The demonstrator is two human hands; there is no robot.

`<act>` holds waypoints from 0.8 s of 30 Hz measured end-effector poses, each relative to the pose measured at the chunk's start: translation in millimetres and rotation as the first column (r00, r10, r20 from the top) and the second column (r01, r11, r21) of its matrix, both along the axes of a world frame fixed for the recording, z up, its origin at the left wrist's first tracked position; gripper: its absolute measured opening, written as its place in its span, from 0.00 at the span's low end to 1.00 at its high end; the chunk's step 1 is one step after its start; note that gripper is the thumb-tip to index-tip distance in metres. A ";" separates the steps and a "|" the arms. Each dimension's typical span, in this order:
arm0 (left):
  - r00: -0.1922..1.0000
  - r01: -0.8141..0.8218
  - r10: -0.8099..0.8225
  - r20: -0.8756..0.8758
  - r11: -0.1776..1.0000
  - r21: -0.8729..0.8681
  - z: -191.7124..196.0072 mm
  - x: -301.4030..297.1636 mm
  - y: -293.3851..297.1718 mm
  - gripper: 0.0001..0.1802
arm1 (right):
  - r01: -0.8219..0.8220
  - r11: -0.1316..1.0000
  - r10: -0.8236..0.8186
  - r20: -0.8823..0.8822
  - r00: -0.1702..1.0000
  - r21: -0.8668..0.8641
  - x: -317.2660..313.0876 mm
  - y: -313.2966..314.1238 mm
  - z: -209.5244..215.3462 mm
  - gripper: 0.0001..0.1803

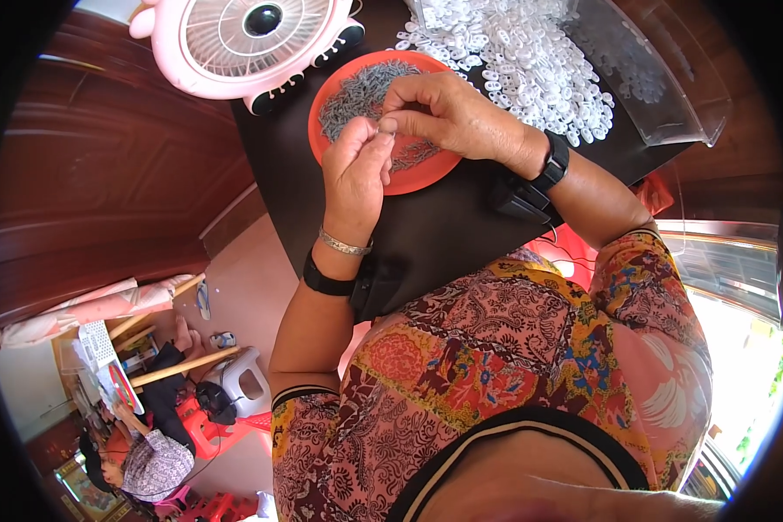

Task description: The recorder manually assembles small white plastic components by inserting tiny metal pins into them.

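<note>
My left hand (357, 178) and my right hand (452, 113) meet above a round orange-red plate (426, 177), fingertips close together. Both are closed in a pinch of thumb and finger. Whatever sits between the fingertips is too small and covered to make out. A heap of thin grey screw-like pieces (350, 97) fills much of the plate beneath my hands. Beyond my right hand, a large pile of small white oval plastic pieces (544, 83), with holes or marks on them, spreads over the dark table (300, 209).
A pink fan (178, 65) stands at the table's far left. Behind the white pile lies a clear plastic tray (683, 122) on its side. Black bands and boxes sit on my wrists. Lower left, another person (157, 465) is near a red stool (204, 431).
</note>
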State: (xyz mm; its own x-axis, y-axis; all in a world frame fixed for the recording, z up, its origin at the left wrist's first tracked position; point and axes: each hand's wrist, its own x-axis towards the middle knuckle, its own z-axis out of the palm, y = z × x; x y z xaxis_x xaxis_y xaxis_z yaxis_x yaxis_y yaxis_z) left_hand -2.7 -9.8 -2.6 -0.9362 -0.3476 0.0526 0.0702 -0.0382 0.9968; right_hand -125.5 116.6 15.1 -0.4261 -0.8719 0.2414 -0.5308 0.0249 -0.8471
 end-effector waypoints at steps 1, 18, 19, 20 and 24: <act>1.000 0.000 0.000 0.005 1.000 0.007 0.7 0.2 0.8 0.07 | -0.002 1.000 0.002 0.001 1.000 -0.005 -0.2 0.3 -1.1 0.09; 0.999 0.038 -0.038 0.015 0.999 -0.026 -1.2 0.6 -1.1 0.07 | -0.089 0.996 0.085 0.117 0.990 0.027 -9.8 4.3 8.1 0.12; 0.998 0.048 -0.046 0.045 0.998 -0.043 -0.2 0.9 -1.7 0.07 | -0.078 0.996 0.084 0.159 0.984 -0.044 -10.1 4.7 7.7 0.12; 0.998 0.047 -0.045 0.046 0.998 -0.043 0.0 1.2 -1.8 0.07 | -0.079 0.996 0.085 0.161 0.983 -0.044 -11.0 4.5 6.6 0.12; 0.997 0.045 -0.042 0.061 0.998 -0.038 1.1 1.0 -2.3 0.07 | -0.103 0.994 0.103 0.013 0.995 -0.026 -13.0 4.3 3.2 0.12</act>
State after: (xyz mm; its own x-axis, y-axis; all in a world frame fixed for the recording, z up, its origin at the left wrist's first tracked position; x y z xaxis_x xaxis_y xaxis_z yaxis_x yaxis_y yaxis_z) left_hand -1.7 -12.1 -1.6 -0.9523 -0.3051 0.0083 0.0090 -0.0008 1.0000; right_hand -138.5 120.9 18.3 -0.3379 -0.9050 0.2584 -0.5169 -0.0510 -0.8545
